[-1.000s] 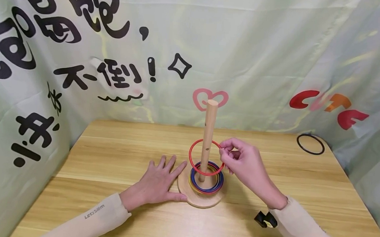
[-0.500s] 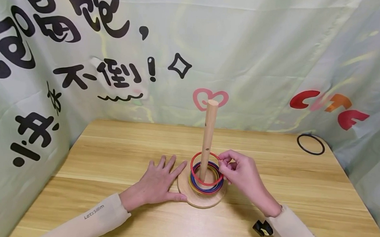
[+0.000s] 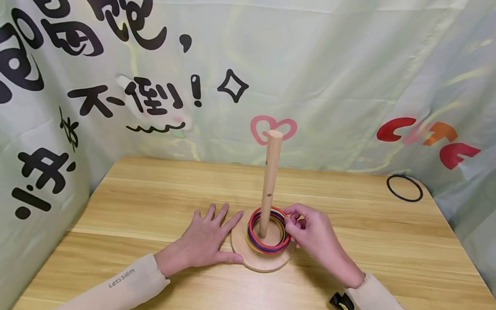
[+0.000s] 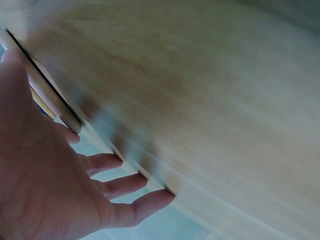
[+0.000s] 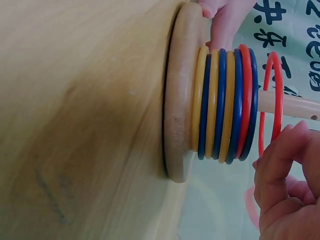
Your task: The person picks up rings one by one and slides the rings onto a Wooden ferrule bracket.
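My right hand (image 3: 311, 230) pinches a thin red ring (image 5: 278, 95) between thumb and curled fingers. That ring encircles the upright wooden post (image 3: 271, 175) and, in the right wrist view, stands slightly apart from the stack below it. The stack is made of several yellow, blue and red rings (image 5: 230, 100) lying round the post on a round wooden base (image 3: 262, 266). My left hand (image 3: 206, 242) lies with fingers spread at the base's left side, its thumb and index finger touching the edge. In the left wrist view the fingertips (image 4: 167, 196) meet the tabletop.
A black ring (image 3: 407, 200) lies at the table's far right corner. Printed fabric (image 3: 329, 74) hangs behind and beside the wooden table (image 3: 143, 191). A small black device (image 3: 341, 303) sits by the right sleeve.
My right hand has lowered the red ring along the post, from well above the stack to just over it. The left hand has stayed at the base.
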### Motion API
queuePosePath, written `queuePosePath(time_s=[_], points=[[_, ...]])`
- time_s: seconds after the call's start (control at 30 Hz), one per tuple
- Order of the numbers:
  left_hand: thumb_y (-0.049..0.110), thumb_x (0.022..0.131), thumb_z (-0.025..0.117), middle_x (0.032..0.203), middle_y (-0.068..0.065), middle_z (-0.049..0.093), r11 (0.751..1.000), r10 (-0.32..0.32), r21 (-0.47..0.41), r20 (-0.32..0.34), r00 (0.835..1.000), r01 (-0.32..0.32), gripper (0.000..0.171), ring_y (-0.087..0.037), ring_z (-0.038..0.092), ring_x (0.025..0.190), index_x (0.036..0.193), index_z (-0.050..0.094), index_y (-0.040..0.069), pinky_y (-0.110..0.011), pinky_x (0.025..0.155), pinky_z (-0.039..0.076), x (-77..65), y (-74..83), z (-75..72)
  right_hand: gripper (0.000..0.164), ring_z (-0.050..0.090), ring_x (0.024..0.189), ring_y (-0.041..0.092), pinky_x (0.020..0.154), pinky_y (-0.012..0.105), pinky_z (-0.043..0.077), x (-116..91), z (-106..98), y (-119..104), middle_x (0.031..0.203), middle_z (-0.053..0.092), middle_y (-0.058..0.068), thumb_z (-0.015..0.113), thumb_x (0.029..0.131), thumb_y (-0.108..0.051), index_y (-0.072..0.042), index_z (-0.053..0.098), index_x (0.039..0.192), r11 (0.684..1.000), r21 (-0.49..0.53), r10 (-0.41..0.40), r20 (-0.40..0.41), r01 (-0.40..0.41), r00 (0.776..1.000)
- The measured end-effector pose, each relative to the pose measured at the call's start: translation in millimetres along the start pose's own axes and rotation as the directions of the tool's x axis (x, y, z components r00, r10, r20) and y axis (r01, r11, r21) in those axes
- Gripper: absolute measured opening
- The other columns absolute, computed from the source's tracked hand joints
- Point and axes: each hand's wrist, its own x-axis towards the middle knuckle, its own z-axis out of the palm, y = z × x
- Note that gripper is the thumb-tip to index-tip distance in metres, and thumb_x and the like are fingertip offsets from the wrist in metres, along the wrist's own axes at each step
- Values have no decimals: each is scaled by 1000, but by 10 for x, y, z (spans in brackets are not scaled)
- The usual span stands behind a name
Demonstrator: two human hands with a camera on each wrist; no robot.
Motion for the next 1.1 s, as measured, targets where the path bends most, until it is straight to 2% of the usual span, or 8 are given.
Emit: queuePosePath(time_s=[0.4,0.7,0.93,1.1], points=[[96,88,49,168,-28,39,1000,-1,11,-6,1000,1,116,-60,46,143,175,31,20,-78,95,46,-8,-14,1,27,59,50,11,45,30,51,0,38,53,77,62,-2,65,94,10,-3,78,114,1000,-31,3,12,-3,1000],[95,88,50,169,-28,38,1000,-3,-6,-3,1000,3,116,-61,44,144,175,31,20,-80,97,44,-7,-20,0,21,63,54,17,48,31,53,-9,19,62,78,64,2,66,99,4,-3,76,116,996,9,84,8,-84,996],[95,88,51,169,-28,38,1000,-3,-9,7,1000,3,116,-61,44,144,175,30,20,-80,97,44,-3,-17,6,14,61,53,18,45,27,43,-45,-124,144,79,64,5,70,105,-4,-3,76,117,996,30,88,-44,-87,995],[95,88,51,169,-28,37,1000,-4,-17,7,1000,4,116,-60,43,145,175,30,20,-80,98,43,-1,-12,14,18,57,51,17,45,28,40,-90,-328,250,80,65,10,70,109,-17,-3,75,118,991,34,135,-99,-132,986]])
